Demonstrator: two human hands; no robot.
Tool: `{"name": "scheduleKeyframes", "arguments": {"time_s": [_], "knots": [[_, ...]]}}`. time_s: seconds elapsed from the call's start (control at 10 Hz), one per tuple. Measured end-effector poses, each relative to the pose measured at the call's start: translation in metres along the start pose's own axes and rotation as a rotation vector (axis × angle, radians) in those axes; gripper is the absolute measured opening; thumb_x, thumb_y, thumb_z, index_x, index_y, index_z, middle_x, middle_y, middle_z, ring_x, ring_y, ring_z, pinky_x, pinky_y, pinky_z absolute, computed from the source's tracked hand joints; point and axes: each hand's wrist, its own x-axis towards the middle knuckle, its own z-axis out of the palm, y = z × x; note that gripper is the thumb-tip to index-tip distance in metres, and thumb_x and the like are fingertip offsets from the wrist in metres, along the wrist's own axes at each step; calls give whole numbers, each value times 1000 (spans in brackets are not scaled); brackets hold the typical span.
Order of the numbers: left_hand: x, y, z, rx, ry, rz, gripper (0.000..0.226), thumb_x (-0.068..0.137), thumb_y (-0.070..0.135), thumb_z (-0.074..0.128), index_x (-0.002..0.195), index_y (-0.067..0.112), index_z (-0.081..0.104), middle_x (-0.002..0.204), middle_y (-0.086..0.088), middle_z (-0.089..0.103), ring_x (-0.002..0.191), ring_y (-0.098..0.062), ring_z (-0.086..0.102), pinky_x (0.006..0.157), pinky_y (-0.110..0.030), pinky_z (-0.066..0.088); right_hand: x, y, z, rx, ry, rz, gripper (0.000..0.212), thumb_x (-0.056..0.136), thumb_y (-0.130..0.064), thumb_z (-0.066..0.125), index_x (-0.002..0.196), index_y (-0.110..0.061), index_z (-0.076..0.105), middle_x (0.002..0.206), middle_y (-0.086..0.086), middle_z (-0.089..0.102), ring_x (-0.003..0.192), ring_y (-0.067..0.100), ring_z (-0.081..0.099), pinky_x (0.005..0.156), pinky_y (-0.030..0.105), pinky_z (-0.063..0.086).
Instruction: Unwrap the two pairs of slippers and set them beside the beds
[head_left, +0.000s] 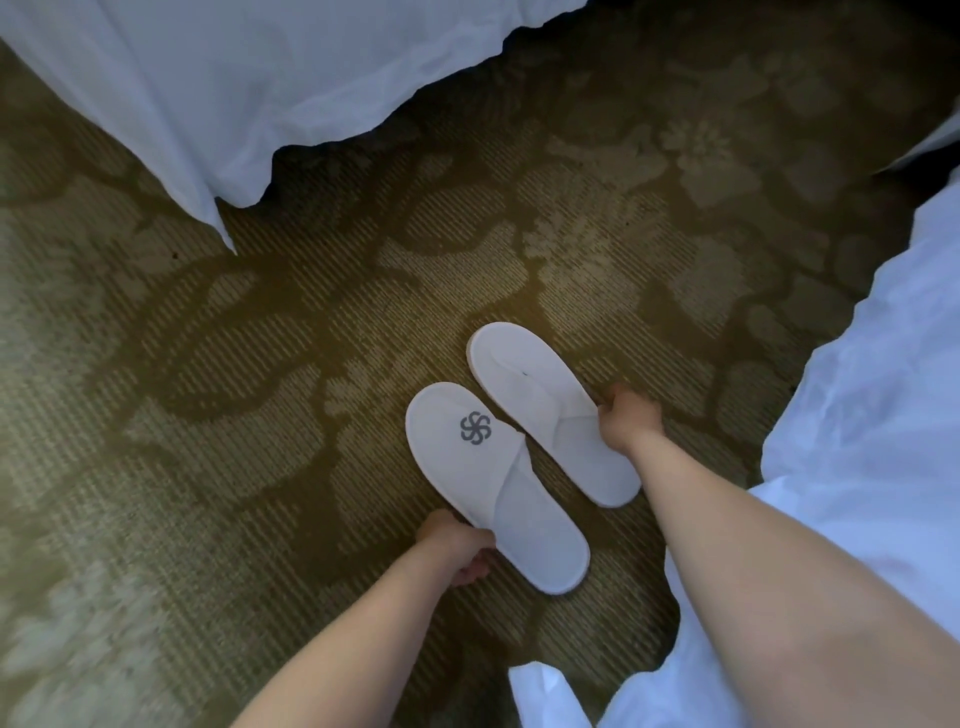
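Observation:
Two white slippers lie side by side on the patterned carpet between two beds. The left slipper (493, 483) carries a grey swirl logo on its toe. My left hand (457, 545) grips its left edge near the heel. The right slipper (550, 405) is plain white, toe pointing up-left. My right hand (626, 415) holds its right edge at the middle. Both slippers are bare, with no wrapping on them. Only this one pair is in view.
White bedding of one bed (208, 93) hangs down at the top left. The other bed's white bedding (872, 415) fills the right side. A white crumpled piece (545, 696), maybe wrapping, shows at the bottom edge. Olive floral carpet (208, 415) covers the floor.

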Motion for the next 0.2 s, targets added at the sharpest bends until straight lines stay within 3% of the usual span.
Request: {"name": "scheduleKeyframes", "arguments": {"time_s": [0.1, 0.2], "knots": [[-24, 13, -20, 198, 40, 125, 15, 83, 18, 58, 70, 12, 54, 67, -5, 59, 55, -16, 56, 52, -24, 45, -21, -13, -12, -12, -43, -38, 37, 97, -20, 35, 128, -5, 46, 136, 19, 46, 126, 36, 40, 103, 39, 36], [-64, 39, -41, 372, 97, 266, 23, 85, 21, 54, 63, 13, 54, 67, -5, 59, 57, -16, 52, 57, -24, 42, -49, -26, -32, -2, -119, -47, 35, 96, -18, 34, 122, -2, 52, 129, 19, 54, 119, 35, 49, 100, 38, 41]]}}
